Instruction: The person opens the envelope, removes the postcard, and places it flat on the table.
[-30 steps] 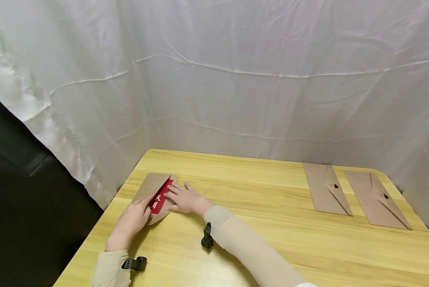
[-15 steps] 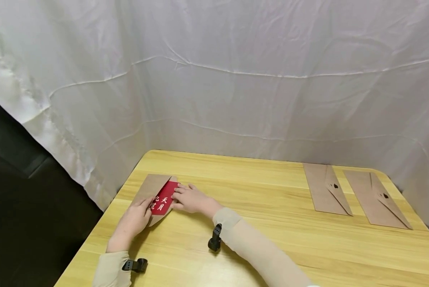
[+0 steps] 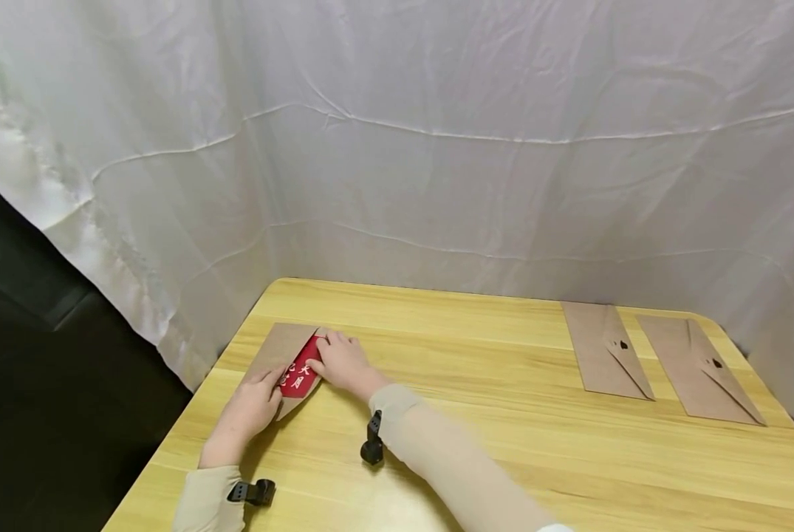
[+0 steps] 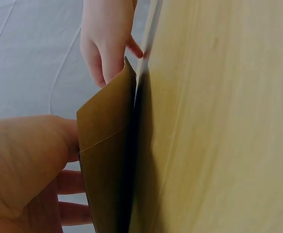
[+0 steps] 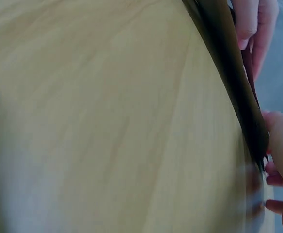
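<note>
At the table's left side a brown paper envelope [image 3: 278, 347] lies with its flap opened toward the right. A red card [image 3: 295, 386] with white characters sticks partway out of its mouth. My left hand [image 3: 250, 406] grips the envelope's near edge, thumb on one side and fingers on the other in the left wrist view. My right hand [image 3: 345, 362] is at the card's right side, fingers bent over its far corner and thumb on its face. In the right wrist view, the envelope [image 5: 236, 82] shows as a dark edge raised off the wood.
Two more brown envelopes, a left one [image 3: 599, 351] and a right one [image 3: 696, 369], lie at the right of the wooden table [image 3: 470, 384], each with a small dark mark on its flap. White curtains [image 3: 436, 185] hang behind; something black [image 3: 57, 384] stands at the left.
The red card has come farther out to the right, baring more characters. My right hand drew back right with it, then shifted left onto the card again. My left hand stays at the envelope's edge.
</note>
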The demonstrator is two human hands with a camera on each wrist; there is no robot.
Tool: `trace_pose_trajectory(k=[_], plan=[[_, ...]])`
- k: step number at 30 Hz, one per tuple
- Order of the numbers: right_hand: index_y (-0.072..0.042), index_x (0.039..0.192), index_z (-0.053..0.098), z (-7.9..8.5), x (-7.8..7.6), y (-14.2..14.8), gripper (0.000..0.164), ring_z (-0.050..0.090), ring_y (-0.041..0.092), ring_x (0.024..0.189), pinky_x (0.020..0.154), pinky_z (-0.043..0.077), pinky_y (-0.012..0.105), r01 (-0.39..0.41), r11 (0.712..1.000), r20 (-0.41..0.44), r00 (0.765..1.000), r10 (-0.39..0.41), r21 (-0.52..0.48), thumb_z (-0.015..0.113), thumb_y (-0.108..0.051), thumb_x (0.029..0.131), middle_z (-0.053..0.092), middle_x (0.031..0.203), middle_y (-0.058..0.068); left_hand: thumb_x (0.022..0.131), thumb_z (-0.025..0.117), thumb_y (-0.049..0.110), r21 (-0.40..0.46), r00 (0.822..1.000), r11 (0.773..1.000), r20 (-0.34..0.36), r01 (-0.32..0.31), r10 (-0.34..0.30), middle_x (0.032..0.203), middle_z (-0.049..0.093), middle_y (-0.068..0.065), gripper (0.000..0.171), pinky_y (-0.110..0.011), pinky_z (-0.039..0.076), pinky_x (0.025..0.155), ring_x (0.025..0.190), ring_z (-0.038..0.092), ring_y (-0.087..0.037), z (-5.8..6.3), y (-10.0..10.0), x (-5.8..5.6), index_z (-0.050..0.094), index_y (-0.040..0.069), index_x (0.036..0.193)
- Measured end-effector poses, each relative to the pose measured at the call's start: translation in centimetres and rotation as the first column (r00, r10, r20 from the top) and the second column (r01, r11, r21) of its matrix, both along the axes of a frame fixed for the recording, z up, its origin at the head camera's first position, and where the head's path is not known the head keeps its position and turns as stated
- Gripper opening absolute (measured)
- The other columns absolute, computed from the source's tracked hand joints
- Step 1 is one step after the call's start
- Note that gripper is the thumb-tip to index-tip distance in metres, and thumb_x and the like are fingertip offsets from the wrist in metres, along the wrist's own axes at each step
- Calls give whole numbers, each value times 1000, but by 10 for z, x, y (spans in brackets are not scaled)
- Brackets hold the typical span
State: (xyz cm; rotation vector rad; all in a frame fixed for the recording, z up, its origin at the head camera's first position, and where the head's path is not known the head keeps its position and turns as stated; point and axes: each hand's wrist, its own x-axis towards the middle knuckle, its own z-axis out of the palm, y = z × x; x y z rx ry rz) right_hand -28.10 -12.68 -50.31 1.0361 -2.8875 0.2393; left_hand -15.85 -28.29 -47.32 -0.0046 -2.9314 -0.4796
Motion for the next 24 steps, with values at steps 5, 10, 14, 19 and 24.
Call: trace_pose_trajectory(k=[5, 10, 14, 19, 24], plan=[[-17, 147, 41, -2, 3, -12, 69, 40, 20, 136, 111, 36, 44, 139, 988, 35, 989, -141, 60, 39, -62, 96, 43, 148, 4, 94, 50, 9, 1, 1000, 1000, 8, 6, -6, 136, 55, -27, 44, -59, 44, 101, 122, 54, -49, 0, 0, 0, 54, 0, 136], [-17, 148, 38, 5, 10, -20, 71, 40, 20, 135, 112, 34, 44, 202, 975, 34, 978, -206, 96, 36, -65, 96, 45, 147, 4, 94, 49, 10, -8, 1000, 1000, 31, -3, 3, 136, 55, -28, 44, -59, 44, 101, 122, 54, -49, 0, -1, -1, 53, 0, 137], [-15, 148, 38, 6, 13, -26, 73, 42, 18, 132, 107, 37, 41, 238, 967, -3, 971, -239, 92, 34, -66, 96, 48, 144, 3, 95, 48, 11, -12, 999, 1000, 39, -8, 8, 135, 55, -28, 44, -60, 44, 101, 121, 54, -49, 0, -2, -1, 53, 0, 137], [-14, 150, 35, 7, 13, -31, 75, 43, 17, 129, 104, 39, 39, 277, 959, -9, 961, -277, 65, 38, -65, 95, 46, 143, 3, 95, 48, 11, -13, 999, 1000, 40, -7, 8, 136, 55, -28, 44, -60, 44, 101, 121, 54, -49, -1, -3, -1, 53, -1, 137], [-13, 149, 36, 7, 13, -30, 76, 42, 18, 126, 102, 40, 36, 286, 957, -22, 958, -285, 54, 48, -63, 93, 45, 140, 4, 95, 48, 11, -15, 999, 1000, 49, -12, 13, 137, 54, -28, 44, -59, 43, 102, 123, 53, -49, 0, -2, -1, 52, -1, 137]])
